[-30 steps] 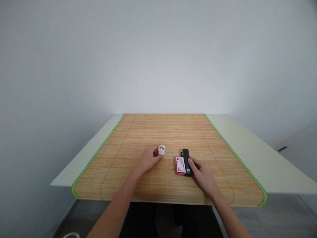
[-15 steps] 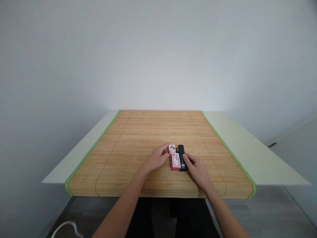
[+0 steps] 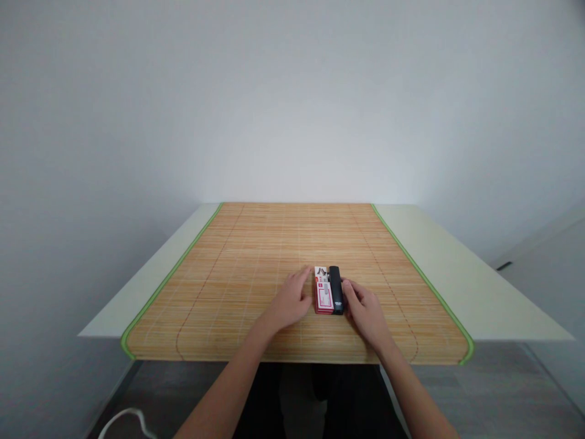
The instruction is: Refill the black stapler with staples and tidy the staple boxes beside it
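Note:
A black stapler (image 3: 336,291) lies lengthwise on the bamboo mat, its white lettering at the near end. Along its left side sits a stack of small red-and-white boxes (image 3: 324,297). Just beyond that stack is a small white box (image 3: 321,272) with a picture of dark clips on it. My left hand (image 3: 290,299) is left of the boxes, fingers stretched forward, fingertips close to the white box and holding nothing. At the stapler's right side, my right hand (image 3: 365,310) has its thumb and fingers loosely bent by the edge, not wrapped round it. Whether it touches the stapler is unclear.
The bamboo mat (image 3: 274,244) with green edging covers the middle of a white table (image 3: 434,262) and hangs over its front edge. A pale wall (image 3: 292,110) rises behind. On the floor at the lower left is a white cable (image 3: 125,413).
The white box has moved slightly right, closer in line with the stacked boxes and stapler. My left fingers have come off it and straightened. My right thumb has left the stapler's top.

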Available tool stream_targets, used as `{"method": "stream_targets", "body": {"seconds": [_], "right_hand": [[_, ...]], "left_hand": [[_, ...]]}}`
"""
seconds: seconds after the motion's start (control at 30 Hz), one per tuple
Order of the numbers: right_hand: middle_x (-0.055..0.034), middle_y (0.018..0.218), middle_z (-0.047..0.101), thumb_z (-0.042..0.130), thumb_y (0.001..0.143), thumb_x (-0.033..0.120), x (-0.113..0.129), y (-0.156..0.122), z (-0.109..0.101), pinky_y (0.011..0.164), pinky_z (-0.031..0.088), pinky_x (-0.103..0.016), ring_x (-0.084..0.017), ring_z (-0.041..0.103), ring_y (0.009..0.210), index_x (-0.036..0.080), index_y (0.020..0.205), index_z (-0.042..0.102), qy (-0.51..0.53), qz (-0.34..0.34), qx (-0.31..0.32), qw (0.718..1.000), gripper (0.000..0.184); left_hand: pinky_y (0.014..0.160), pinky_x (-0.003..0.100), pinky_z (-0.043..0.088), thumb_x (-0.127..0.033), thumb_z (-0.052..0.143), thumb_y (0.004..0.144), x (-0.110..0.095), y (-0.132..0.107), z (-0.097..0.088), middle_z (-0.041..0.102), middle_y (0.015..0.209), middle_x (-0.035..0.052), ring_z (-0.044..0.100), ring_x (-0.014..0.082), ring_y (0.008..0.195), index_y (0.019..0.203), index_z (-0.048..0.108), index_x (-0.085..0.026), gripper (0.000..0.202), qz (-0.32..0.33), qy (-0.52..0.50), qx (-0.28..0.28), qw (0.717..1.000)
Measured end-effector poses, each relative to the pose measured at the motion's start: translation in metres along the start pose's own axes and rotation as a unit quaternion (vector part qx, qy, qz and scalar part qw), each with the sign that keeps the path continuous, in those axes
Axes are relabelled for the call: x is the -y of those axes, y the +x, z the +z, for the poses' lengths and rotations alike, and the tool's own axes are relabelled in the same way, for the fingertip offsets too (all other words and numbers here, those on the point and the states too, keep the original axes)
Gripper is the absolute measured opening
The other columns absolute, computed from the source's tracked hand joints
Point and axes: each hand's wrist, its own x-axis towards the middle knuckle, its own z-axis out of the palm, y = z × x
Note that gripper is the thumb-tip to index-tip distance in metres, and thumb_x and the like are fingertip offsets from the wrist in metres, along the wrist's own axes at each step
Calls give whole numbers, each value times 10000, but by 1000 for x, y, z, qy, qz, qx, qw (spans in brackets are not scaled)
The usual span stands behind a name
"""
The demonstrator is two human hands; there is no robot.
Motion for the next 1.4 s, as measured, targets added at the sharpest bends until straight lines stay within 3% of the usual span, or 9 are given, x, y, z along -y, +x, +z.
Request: {"method": "stream_targets", "body": {"seconds": [0.07,0.17,0.3,0.6,0.73,0.9,1.1,1.27,1.4], "right_hand": [[-54,598,676,388,975,680,0,0,0,561,478,-297,-251,653,646,153,1203,745,7,3,-6,1000,676],[-51,594,670,392,964,704,1,-1,0,552,474,-294,-247,646,633,154,1155,758,9,3,-6,1000,687],[-64,619,687,415,953,713,1,-1,-1,538,461,-297,-256,646,639,154,1080,782,0,-8,3,1000,681],[-64,631,700,416,975,665,-2,0,-2,565,472,-307,-269,662,672,174,1094,787,-13,-24,15,1000,627],[-83,716,739,437,959,674,-2,2,0,599,504,-325,-280,680,715,173,1096,786,-7,-19,4,1000,626],[-116,924,776,426,986,635,-9,-8,-3,744,547,-364,-294,701,874,173,1191,748,-6,-24,-49,998,600],[-137,1249,722,488,976,628,-39,-25,-2,975,529,-452,-305,684,1100,203,1313,682,20,-4,-101,995,576],[-84,1534,520,448,985,670,-37,-16,25,1184,406,-457,-274,481,1426,229,1493,532,151,41,-81,984,678],[-40,1600,416,441,983,681,-21,-12,42,1244,320,-465,-270,380,1493,250,1541,470,186,91,-43,977,706]], "left_hand": [[1273,485,256,-232,621,818,3,-10,-5,300,1669,89,292,291,1535,1624,267,-219,881,19,42,31,998],[1281,495,213,-544,761,767,2,-19,-7,214,1695,122,224,329,1557,1645,180,-194,1110,31,96,66,993],[1288,475,151,-765,650,790,-4,-19,1,221,1694,126,209,315,1566,1645,182,-208,1123,36,148,63,986],[1280,473,134,-761,566,866,-8,-18,2,247,1690,82,210,288,1569,1627,249,-298,945,53,165,62,983],[1282,483,142,-782,588,834,-6,-18,5,243,1688,107,192,297,1574,1632,235,-265,1014,50,164,61,983],[1287,487,175,-791,573,838,0,-36,10,199,1690,162,177,314,1575,1642,180,-171,1088,16,165,27,986],[1299,522,141,-728,536,907,-9,-61,14,125,1709,110,124,318,1583,1651,135,-222,985,-39,92,11,995],[1293,489,214,-595,148,1057,-37,-24,52,71,1716,38,101,241,1583,1654,66,-253,693,-213,-146,-82,963],[1300,500,201,-544,122,1070,-50,5,80,95,1716,26,86,241,1588,1654,97,-236,660,-233,-217,-103,942]]}}
